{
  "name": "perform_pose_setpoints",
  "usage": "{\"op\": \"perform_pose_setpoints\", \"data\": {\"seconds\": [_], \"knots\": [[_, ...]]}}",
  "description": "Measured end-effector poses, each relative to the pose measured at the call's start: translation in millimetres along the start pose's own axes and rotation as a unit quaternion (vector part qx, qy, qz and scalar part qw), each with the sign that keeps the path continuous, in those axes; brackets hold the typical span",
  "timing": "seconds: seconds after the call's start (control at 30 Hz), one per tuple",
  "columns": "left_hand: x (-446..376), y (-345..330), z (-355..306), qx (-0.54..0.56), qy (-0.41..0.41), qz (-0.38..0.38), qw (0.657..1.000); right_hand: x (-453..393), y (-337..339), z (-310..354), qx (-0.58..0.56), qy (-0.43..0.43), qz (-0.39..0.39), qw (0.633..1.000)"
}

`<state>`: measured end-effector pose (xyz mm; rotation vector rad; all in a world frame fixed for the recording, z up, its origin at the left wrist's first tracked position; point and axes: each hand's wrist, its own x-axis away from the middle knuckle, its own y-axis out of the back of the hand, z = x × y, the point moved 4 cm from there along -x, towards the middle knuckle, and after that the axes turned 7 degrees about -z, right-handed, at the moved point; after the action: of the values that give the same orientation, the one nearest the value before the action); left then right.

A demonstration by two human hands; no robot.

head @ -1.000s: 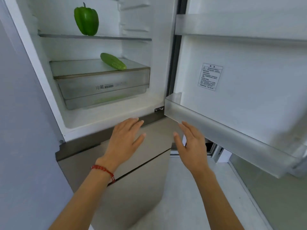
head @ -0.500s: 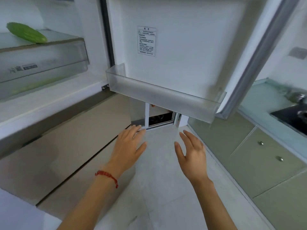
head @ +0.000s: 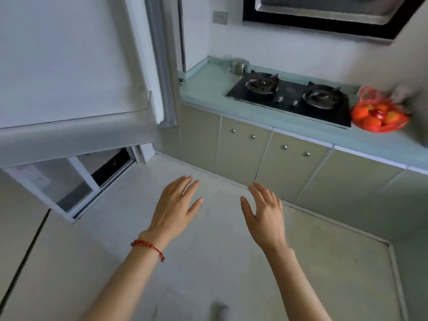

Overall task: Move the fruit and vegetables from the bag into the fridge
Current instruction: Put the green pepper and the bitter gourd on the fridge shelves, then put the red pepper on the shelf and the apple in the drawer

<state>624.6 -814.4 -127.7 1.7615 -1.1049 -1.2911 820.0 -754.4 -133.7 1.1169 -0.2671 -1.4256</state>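
A red mesh bag (head: 377, 114) with orange and red fruit lies on the pale green counter (head: 273, 122) at the far right, beside the hob. The open fridge door (head: 69, 66) with its clear door shelf (head: 76, 135) fills the upper left; the fridge's inside is out of view. My left hand (head: 174, 208) and my right hand (head: 265, 212) hover over the floor in the middle, fingers straight, holding nothing, far from the bag.
A black two-burner gas hob (head: 291, 98) sits in the counter, with a metal jar (head: 239, 66) behind it. Cabinet doors with round knobs (head: 266, 154) run under the counter. An extractor hood (head: 324, 15) hangs above. Pale tiled floor (head: 220, 262) lies below my hands.
My view has swung right, from the fridge interior with the green pepper and cucumber to the counter and bag. Both hands stay open and empty in front of me.
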Motion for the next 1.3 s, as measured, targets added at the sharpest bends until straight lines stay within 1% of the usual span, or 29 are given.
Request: {"op": "perform_pose_setpoints", "data": {"seconds": [0.17, 0.27, 0.4, 0.6, 0.77, 0.9, 1.0, 1.13, 1.3], "knots": [[-31.4, -41.2, -60.5, 0.039, -0.068, 0.018, 0.997, 5.6, 40.6, -66.4, 0.042, -0.074, -0.05, 0.995], [-54.1, -67.6, -98.5, 0.055, -0.103, 0.025, 0.993, 0.9, 62.6, -108.0, 0.044, -0.12, -0.082, 0.988], [-93.1, -107.1, -152.5, 0.071, -0.14, 0.028, 0.987, -16.9, 89.2, -166.7, 0.061, -0.15, -0.097, 0.982], [-157.2, -163.6, -240.5, 0.095, -0.173, 0.036, 0.98, -52.8, 133.0, -259.7, 0.095, -0.173, -0.111, 0.974], [-204.5, -201.4, -293.7, 0.111, -0.188, 0.05, 0.975, -83.7, 158.9, -321.0, 0.107, -0.194, -0.12, 0.968], [-250.3, -226.3, -325.5, 0.12, -0.2, 0.056, 0.971, -116.2, 166.1, -364.6, 0.103, -0.226, -0.127, 0.96], [-283.6, -245.7, -339.7, 0.124, -0.207, 0.06, 0.968, -141.5, 162.9, -387.8, 0.103, -0.227, -0.133, 0.959], [-346.3, -284.3, -357.7, 0.132, -0.226, 0.068, 0.963, -189.9, 152.0, -430.0, 0.102, -0.248, -0.135, 0.954], [-429.6, -328.3, -375.8, 0.137, -0.245, 0.089, 0.956, -264.3, 138.1, -478.5, 0.115, -0.254, -0.139, 0.95]]}}
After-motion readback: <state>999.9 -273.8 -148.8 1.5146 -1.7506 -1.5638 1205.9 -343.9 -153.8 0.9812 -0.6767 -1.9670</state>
